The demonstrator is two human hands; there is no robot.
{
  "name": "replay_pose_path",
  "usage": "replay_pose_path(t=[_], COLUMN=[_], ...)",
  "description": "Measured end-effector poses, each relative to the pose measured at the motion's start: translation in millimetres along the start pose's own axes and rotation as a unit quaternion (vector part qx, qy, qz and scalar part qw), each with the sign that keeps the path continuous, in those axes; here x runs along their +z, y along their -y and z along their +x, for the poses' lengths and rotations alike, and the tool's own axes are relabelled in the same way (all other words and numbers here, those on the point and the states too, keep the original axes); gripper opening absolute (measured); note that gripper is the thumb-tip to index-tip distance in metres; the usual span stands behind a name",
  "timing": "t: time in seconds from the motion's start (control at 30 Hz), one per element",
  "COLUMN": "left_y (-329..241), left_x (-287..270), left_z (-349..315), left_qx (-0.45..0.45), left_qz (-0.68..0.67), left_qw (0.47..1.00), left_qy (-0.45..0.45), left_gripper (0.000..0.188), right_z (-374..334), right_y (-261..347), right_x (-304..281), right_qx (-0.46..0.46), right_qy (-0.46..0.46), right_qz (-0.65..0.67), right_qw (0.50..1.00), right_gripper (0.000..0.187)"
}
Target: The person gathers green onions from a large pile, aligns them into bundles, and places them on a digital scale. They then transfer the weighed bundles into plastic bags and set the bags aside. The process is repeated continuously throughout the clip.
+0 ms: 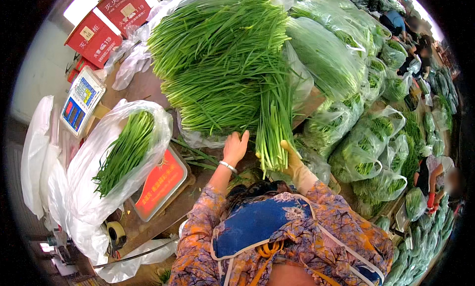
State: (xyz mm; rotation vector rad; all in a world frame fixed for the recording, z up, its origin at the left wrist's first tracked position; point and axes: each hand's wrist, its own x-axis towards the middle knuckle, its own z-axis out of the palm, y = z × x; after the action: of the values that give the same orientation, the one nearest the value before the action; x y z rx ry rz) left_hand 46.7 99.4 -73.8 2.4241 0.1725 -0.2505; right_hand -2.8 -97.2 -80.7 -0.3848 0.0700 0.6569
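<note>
A large heap of long green garlic chives [213, 63] lies in front of me on clear plastic. At its right side, a bundle of garlic chives [273, 123] points its pale cut ends toward me. My right hand [296, 163], in a pale tan glove, holds the bundle's right side near those ends; its fingers are partly hidden underneath. My bare left hand [236, 147], a silver bracelet at its wrist, touches the heap's near edge with fingers stretched out. To the left, an open plastic bag [84, 172] with more garlic chives [126, 150] rests on a scale platform [163, 187].
The scale's display [81, 103] stands behind the bag. A tape roll [116, 234] sits near the table's left front edge. Filled clear bags [326, 58] crowd the right. Red boxes [94, 39] stand far left. A person with red gloves [433, 199] is at far right.
</note>
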Motion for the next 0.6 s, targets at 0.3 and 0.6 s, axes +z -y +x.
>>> replay_pose_path(t=[0.3,0.6], left_y=[-25,-46], left_x=[-3,-21], left_z=[1,-35], left_qx=[-0.085,-0.053], left_qz=[-0.596,-0.347], left_qw=[0.762,0.923], left_qy=[0.240,0.155], left_gripper=[0.085,0.062], right_z=[23,-3], right_y=[-26,-14], right_x=[24,49], right_qx=[-0.040,0.076], right_qy=[-0.166,-0.042], right_qz=[-0.319,-0.244], right_qw=[0.932,0.966], right_gripper=[0.058,0.056])
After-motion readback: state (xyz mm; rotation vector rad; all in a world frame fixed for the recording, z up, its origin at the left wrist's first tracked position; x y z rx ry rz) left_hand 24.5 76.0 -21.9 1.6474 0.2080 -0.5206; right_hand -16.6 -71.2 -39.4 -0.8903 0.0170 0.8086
